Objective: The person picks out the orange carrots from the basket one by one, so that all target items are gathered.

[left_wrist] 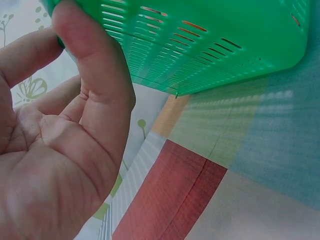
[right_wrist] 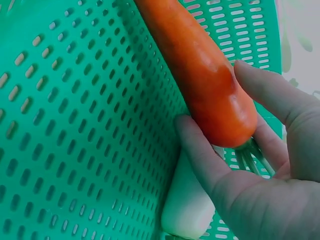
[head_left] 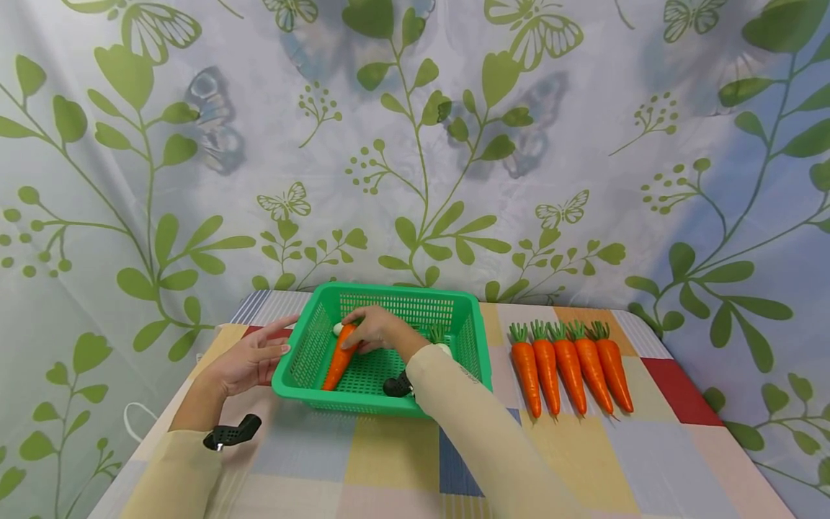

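Note:
A green plastic basket (head_left: 382, 406) stands on the table, and my left hand (head_left: 243, 364) pinches its left rim between thumb and fingers. Inside it, my right hand (head_left: 372, 328) grips an orange carrot (head_left: 339, 360) near its leafy top, with thumb and fingertips on either side (right_wrist: 195, 75). The carrot slants along the left part of the basket, narrow end toward the front. Beneath its thick end lies a white radish (right_wrist: 187, 205), mostly covered in the head view. Another white vegetable with green leaves (head_left: 438, 335) shows behind my right forearm.
Several carrots (head_left: 566, 367) lie side by side on the checkered tablecloth (head_left: 395, 454), right of the basket, green tops toward the back. A leaf-patterned curtain (head_left: 415, 144) hangs behind the table. A white cable (head_left: 132, 422) loops at the left edge.

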Available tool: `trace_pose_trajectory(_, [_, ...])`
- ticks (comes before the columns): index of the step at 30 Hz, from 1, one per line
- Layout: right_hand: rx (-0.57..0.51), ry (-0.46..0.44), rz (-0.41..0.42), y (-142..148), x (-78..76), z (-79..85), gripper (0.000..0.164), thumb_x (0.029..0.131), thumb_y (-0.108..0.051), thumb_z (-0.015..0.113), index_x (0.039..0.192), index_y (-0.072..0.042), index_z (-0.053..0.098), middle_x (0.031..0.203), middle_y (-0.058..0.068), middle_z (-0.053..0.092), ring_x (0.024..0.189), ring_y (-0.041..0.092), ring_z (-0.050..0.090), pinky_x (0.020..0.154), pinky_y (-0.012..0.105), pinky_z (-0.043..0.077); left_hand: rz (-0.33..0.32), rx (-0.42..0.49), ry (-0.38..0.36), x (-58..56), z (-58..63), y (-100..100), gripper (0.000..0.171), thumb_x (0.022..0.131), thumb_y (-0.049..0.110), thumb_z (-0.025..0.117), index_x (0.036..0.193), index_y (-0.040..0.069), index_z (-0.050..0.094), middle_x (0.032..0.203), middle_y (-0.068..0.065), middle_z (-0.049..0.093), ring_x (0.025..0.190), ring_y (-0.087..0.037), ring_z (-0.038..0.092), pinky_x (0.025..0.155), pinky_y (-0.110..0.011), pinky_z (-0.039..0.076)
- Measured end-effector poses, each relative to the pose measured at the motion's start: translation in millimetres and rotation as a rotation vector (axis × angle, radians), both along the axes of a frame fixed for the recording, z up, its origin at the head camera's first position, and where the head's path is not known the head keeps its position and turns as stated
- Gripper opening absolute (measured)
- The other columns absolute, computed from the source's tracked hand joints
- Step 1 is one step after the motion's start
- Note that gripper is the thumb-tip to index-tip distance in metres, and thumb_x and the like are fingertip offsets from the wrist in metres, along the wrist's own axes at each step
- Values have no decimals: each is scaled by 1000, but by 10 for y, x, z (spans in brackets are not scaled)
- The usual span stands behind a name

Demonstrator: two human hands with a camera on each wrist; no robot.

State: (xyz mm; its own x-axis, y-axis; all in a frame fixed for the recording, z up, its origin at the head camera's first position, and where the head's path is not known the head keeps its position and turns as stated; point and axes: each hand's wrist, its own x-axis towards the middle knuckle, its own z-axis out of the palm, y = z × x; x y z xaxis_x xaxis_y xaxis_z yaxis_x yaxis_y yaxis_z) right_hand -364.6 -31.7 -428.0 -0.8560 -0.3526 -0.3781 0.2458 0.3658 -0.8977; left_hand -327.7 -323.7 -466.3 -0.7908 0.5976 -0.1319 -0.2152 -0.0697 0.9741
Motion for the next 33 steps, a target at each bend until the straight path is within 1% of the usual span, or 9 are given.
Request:
trace_pose_trajectory(3, [-1, -5, -13, 2, -2, 20, 62, 82, 5, 81, 139, -8, 62, 129, 18, 60, 102, 33, 70, 102, 55, 54, 3, -2, 6, -9, 4, 7, 70, 108, 9, 47, 166, 21, 10, 141, -5, 63, 107, -28, 75, 89, -44, 61])
trace_pose_trajectory(6, [-24, -13, -25, 14, -6, 39, 62, 81, 7, 81, 139, -7, 62, 129, 19, 59, 101, 33, 70, 103, 56, 54, 6, -5, 8, -18, 4, 12, 70, 108, 9, 48, 166, 21, 11, 141, -6, 63, 105, -27, 76, 88, -44, 61])
trace_pose_trajectory(13, [-63, 30, -27, 54, -9, 52, 60, 83, 8, 79, 139, -8, 62, 130, 19, 57, 100, 33, 71, 102, 56, 54, 0, 1, 3, -19, 6, 17, 70, 108, 9, 48, 166, 20, 10, 140, -6, 64, 106, -27, 75, 89, -45, 61])
trace_pose_trajectory(17, [-78, 36, -25, 83, -14, 52, 59, 84, 6, 78, 139, -7, 62, 130, 19, 57, 99, 33, 70, 102, 57, 54, -7, 7, 2, -15, 6, 15, 71, 108, 9, 48, 166, 20, 9, 139, -6, 65, 105, -27, 76, 88, -45, 61])
trace_pose_trajectory(24, [-130, 33, -27, 131, -13, 93, 62, 86, 2, 78, 143, -6, 56, 132, 20, 56, 104, 32, 67, 106, 59, 51, -16, 29, 8, -26, -10, 5, 71, 108, 8, 48, 166, 19, 9, 135, -5, 67, 102, -25, 76, 87, -44, 62])
trace_pose_trajectory(26, [-138, 36, -24, 149, -11, 110, 63, 86, 1, 78, 144, -6, 55, 133, 20, 54, 106, 32, 66, 106, 60, 50, -29, 41, 14, -27, -20, -1, 70, 109, 7, 46, 166, 19, 8, 135, -6, 67, 102, -25, 76, 87, -44, 62])
trace_pose_trajectory(31, [-137, 32, -11, 217, -11, 136, 63, 86, 3, 78, 144, -7, 56, 138, 19, 50, 109, 33, 65, 106, 59, 50, -42, 42, 13, -14, -34, -12, 69, 109, 7, 44, 166, 20, 8, 134, -6, 67, 102, -26, 76, 87, -45, 62])
trace_pose_trajectory(33, [-140, 31, -12, 248, -9, 145, 63, 86, 3, 78, 143, -7, 56, 139, 19, 50, 109, 32, 65, 107, 58, 50, -33, 35, 7, -11, -32, -13, 69, 109, 8, 45, 166, 21, 9, 134, -7, 67, 102, -26, 76, 87, -45, 62])
